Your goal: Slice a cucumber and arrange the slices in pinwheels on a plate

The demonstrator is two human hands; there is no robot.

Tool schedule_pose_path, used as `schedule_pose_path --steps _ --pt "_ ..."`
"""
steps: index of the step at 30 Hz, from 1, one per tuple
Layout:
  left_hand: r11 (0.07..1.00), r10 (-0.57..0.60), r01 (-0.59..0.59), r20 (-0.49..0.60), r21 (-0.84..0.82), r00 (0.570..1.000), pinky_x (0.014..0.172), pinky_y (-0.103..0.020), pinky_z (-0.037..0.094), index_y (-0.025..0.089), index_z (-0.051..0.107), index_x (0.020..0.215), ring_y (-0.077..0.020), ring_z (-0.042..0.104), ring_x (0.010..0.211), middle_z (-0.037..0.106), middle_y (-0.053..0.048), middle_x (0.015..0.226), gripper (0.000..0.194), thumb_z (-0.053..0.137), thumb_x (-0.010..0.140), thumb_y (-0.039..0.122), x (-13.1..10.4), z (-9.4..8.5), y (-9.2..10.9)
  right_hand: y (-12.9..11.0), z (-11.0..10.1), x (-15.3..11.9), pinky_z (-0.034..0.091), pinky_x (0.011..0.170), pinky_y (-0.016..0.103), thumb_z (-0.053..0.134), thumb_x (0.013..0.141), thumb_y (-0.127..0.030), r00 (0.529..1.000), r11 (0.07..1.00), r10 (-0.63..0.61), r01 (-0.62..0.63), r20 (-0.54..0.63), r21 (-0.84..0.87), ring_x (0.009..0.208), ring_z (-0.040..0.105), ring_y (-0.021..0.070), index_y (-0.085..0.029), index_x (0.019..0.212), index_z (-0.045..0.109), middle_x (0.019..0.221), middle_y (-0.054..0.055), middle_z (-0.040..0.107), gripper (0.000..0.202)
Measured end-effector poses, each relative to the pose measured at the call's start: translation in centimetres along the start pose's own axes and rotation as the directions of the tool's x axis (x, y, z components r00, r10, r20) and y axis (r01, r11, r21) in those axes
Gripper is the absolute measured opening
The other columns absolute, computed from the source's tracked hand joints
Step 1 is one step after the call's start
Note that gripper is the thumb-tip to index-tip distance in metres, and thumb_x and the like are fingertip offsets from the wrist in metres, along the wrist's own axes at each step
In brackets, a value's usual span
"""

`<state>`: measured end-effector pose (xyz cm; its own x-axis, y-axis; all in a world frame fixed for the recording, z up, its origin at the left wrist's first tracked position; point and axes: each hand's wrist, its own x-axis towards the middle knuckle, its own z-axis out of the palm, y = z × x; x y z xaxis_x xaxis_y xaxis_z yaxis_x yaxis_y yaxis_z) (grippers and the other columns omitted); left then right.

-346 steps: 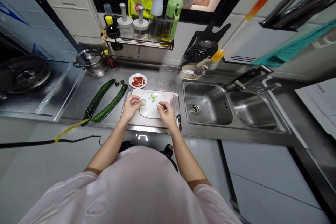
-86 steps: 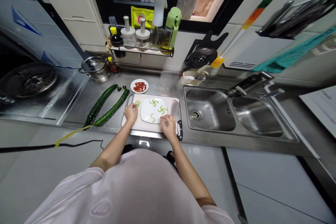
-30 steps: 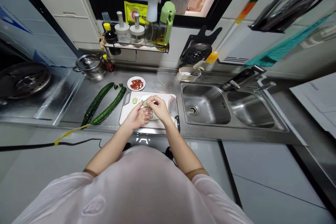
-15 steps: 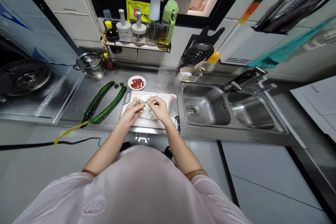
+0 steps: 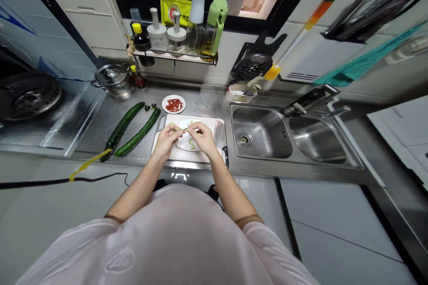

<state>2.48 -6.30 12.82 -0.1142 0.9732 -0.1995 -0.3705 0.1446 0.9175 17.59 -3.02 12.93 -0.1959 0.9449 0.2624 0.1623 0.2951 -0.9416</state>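
Both hands meet over a white plate [image 5: 183, 144] that rests on a pale cutting board [image 5: 175, 156]. My left hand [image 5: 166, 141] is closed in a pinch on a thin cucumber slice [image 5: 185, 129]. Fingertips of my right hand [image 5: 204, 139] pinch at the same slice from the other side; part of it is hidden by the fingers. Several pale green cucumber slices [image 5: 191, 144] lie on the plate. A kitchen knife [image 5: 226, 156] lies along the board's right side, its black handle towards me. Left of the board are two whole cucumbers [image 5: 138, 136], with small cut ends [image 5: 147, 107] beyond them.
A small dish of chopped red chili [image 5: 174, 105] stands behind the board. A lidded steel pot [image 5: 114, 81] sits at the back left, near the stove [image 5: 28, 95]. To the right is a double sink [image 5: 262, 133]. A rack [image 5: 174, 56] of bottles hangs above.
The head view has shifted slightly. My hands stay over the plate in nearly the same pinch, with only small finger movement at the slice.
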Motion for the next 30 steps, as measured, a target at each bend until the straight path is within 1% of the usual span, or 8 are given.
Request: schedule_pose_path --steps 4,8,13,17,21,27,30 --pt "0.992 0.120 -0.118 -0.044 0.046 0.992 0.058 -0.019 0.041 0.017 0.058 0.076 -0.0077 0.057 0.063 0.063 0.002 0.071 0.030 0.081 0.060 0.030 0.3 0.1 -0.6 0.2 0.0 -0.1 0.044 0.072 0.028 0.061 0.080 -0.035 1.000 1.000 0.004 -0.004 -0.004 -0.022 0.091 0.058 0.0169 -0.021 0.071 0.062 0.087 0.002 0.064 0.016" --pt "0.969 0.235 -0.229 -0.057 0.096 0.970 0.066 -0.021 0.045 0.019 0.056 0.089 -0.0087 0.059 0.066 0.063 0.002 0.074 0.035 0.079 0.064 0.029 0.3 0.4 -1.2 0.7 -0.1 -0.2 0.043 0.072 0.028 0.061 0.080 -0.034 1.000 0.999 -0.003 0.003 -0.005 -0.032 0.090 0.057 0.0168 -0.022 0.071 0.062 0.087 0.002 0.064 0.016" --pt "0.933 0.322 -0.309 -0.043 0.181 0.946 0.062 -0.019 0.041 0.021 0.048 0.106 -0.0079 0.056 0.063 0.061 0.004 0.072 0.042 0.072 0.072 0.028 0.0 0.8 -1.8 0.9 -0.1 -0.3 0.043 0.073 0.028 0.062 0.080 -0.035 1.000 0.999 0.022 -0.023 -0.014 -0.044 0.092 0.057 0.0167 -0.021 0.070 0.061 0.089 0.002 0.064 0.017" --pt "0.891 0.399 -0.374 -0.050 0.256 0.916 0.062 -0.019 0.040 0.022 0.046 0.112 -0.0074 0.055 0.064 0.060 0.004 0.074 0.043 0.069 0.076 0.027 -0.2 1.1 -2.4 0.9 -0.1 -0.4 0.044 0.073 0.028 0.061 0.080 -0.037 0.999 0.998 0.039 -0.039 -0.019 -0.043 0.094 0.057 0.0170 -0.021 0.069 0.061 0.088 0.002 0.064 0.019" --pt "0.865 0.432 -0.396 -0.057 0.308 0.900 0.065 -0.021 0.041 0.022 0.046 0.113 -0.0082 0.056 0.066 0.059 0.003 0.076 0.040 0.066 0.078 0.028 -0.1 1.4 -2.9 1.1 -0.3 -0.4 0.044 0.073 0.028 0.061 0.080 -0.036 0.999 0.998 0.046 -0.047 -0.019 -0.051 0.093 0.057 0.0173 -0.021 0.070 0.061 0.088 0.002 0.064 0.018" --pt "0.855 0.442 -0.411 -0.031 0.315 0.896 0.068 -0.022 0.043 0.022 0.047 0.116 -0.0094 0.056 0.069 0.059 0.003 0.075 0.039 0.063 0.080 0.027 0.1 1.7 -3.4 1.8 -0.7 -0.5 0.044 0.072 0.027 0.060 0.081 -0.034 1.000 0.999 0.009 -0.010 -0.018 -0.046 0.091 0.058 0.0169 -0.021 0.072 0.061 0.086 0.002 0.064 0.016" --pt "0.851 0.443 -0.409 -0.033 0.328 0.896 0.069 -0.023 0.043 0.022 0.048 0.116 -0.0097 0.057 0.068 0.059 0.002 0.075 0.039 0.063 0.081 0.027 0.2 1.7 -3.7 2.1 -0.7 -0.5 0.043 0.072 0.026 0.060 0.081 -0.034 1.000 0.998 0.012 -0.012 -0.011 -0.059 0.089 0.058 0.0164 -0.021 0.073 0.062 0.085 0.001 0.064 0.016"
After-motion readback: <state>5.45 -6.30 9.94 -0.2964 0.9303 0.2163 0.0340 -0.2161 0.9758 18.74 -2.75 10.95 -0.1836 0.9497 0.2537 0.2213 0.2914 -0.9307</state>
